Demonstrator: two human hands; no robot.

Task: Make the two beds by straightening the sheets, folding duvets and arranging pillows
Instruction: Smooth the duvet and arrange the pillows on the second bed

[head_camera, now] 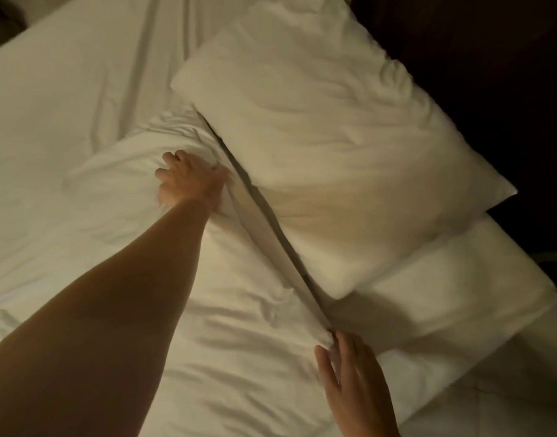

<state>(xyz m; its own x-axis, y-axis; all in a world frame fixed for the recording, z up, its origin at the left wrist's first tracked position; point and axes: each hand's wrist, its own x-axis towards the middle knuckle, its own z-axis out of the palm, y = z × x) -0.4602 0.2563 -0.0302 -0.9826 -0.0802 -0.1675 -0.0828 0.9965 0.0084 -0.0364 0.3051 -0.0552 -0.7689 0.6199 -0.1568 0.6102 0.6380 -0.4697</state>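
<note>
No text, label, brand, number or sign can be read anywhere in the head view; the pillow [333, 152], the duvet [239, 310] and the sheet [66, 89] show only plain white cloth in dim light.

Plain white pillow [327, 146] and duvet [207, 294]

Dim, warm yellow light; rumpled white duvet [239, 310] reads cream. Soft shadows in creases, dark line under plump white pillow [318, 137]. Right edge near black. Slightly soft, grainy.
</note>
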